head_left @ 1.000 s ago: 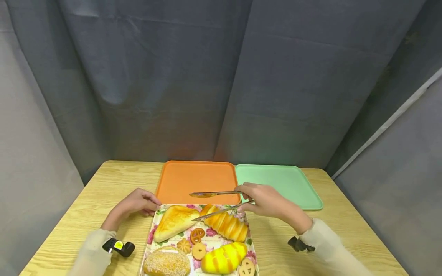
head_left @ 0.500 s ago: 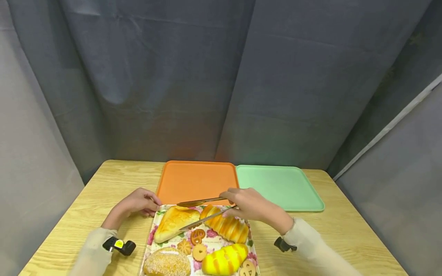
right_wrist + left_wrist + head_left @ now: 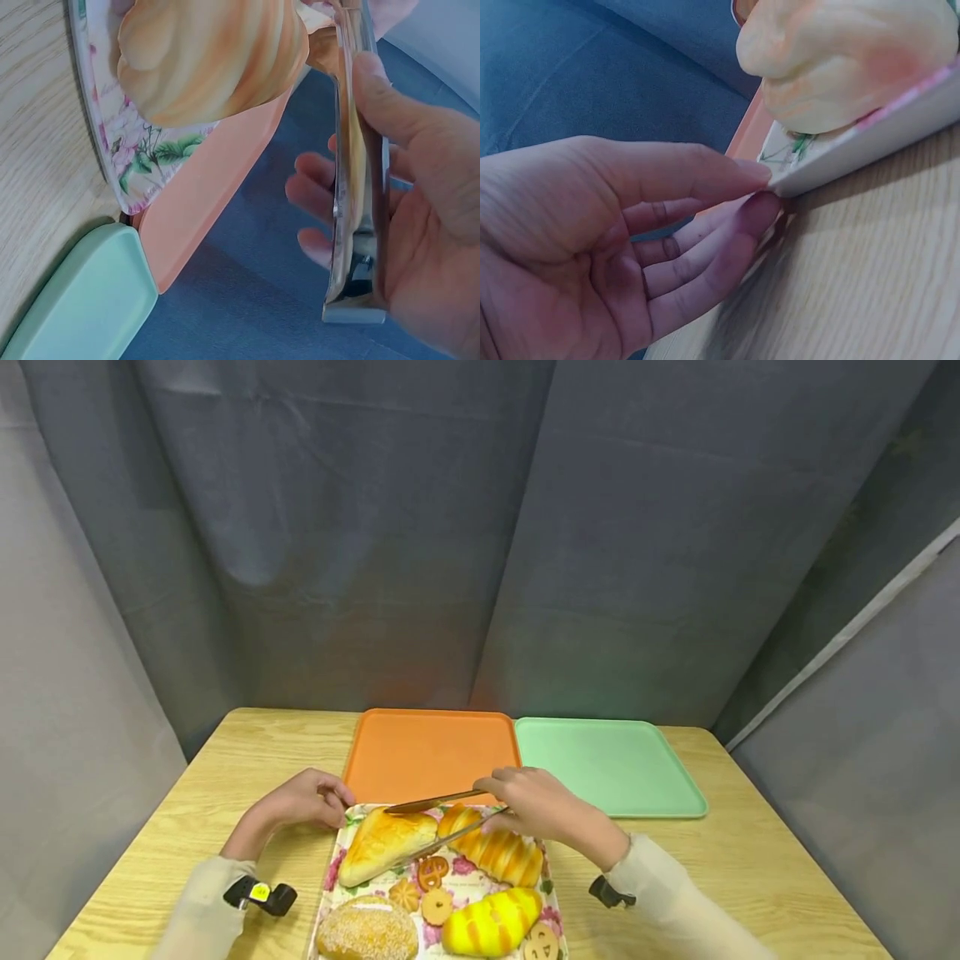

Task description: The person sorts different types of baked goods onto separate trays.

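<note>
My left hand pinches the far left corner of a flowered tray. In the left wrist view, thumb and fingertips meet at that corner of the tray. Metal tongs lie in my right hand, thumb on one arm and fingers round the other. Their tips straddle a triangular golden bread at the tray's far left, one arm along its far edge and one along its near right side. Below the tongs, a ridged bread roll sits at the far right of the tray, partly covered by them.
The tray also bears a sugared bun, a yellow striped bread, a pretzel and several cookies. Behind it lie an orange tray and a green tray on the wooden table. A grey curtain hangs behind.
My right hand has moved left and slightly nearer, bringing the tongs from over the ridged roll to either side of the triangular bread. The left hand has stayed at the tray corner.
</note>
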{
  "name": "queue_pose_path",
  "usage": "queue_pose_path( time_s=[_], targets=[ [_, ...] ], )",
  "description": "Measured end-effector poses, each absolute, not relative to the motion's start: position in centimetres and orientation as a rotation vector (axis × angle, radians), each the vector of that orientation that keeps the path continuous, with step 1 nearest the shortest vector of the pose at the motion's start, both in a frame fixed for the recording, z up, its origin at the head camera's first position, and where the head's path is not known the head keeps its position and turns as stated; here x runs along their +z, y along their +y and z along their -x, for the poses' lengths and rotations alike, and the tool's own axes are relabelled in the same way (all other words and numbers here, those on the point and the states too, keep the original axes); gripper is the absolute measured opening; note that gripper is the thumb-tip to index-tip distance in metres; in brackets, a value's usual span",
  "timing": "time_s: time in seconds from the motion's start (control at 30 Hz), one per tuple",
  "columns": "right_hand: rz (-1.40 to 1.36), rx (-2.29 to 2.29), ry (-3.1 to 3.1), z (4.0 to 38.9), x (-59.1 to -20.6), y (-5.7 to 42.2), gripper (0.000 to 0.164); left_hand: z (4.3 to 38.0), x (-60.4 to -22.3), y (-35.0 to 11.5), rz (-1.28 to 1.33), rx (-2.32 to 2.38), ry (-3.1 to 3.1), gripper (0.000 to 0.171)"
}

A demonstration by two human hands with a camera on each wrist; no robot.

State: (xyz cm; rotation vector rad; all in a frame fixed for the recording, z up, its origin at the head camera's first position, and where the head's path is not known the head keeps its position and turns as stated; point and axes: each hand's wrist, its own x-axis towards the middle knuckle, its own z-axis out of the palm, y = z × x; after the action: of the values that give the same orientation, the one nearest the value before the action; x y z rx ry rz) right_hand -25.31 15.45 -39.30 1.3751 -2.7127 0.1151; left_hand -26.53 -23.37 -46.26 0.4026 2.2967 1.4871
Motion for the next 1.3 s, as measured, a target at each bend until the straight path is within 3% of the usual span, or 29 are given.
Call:
queue_pose_path(
  time_s=[0.53, 0.97, 1.17, 1.3],
  targets=[
    [-1.346, 0.057, -2.2, 25.7, -40.6, 15.3, 0.031, 27.0, -46.6, -23.3, -0.385, 1.457, 2.326, 0.03],
    [-1.309, 0.126, -2.067, 26.1, -39.7, 16.0, 0.032, 26.7, -46.9, -23.7, -0.407, 1.466, 2.292, 0.03],
    [-1.183, 0.162, -2.094, 26.7, -38.4, 18.4, 0.061, 26.8, -47.1, -24.0, -0.434, 1.461, 2.286, 0.03],
    [-1.077, 0.211, -2.116, 27.0, -37.5, 20.6, 0.059, 26.6, -47.0, -24.0, -0.421, 1.475, 2.287, 0.029]
  ],
)
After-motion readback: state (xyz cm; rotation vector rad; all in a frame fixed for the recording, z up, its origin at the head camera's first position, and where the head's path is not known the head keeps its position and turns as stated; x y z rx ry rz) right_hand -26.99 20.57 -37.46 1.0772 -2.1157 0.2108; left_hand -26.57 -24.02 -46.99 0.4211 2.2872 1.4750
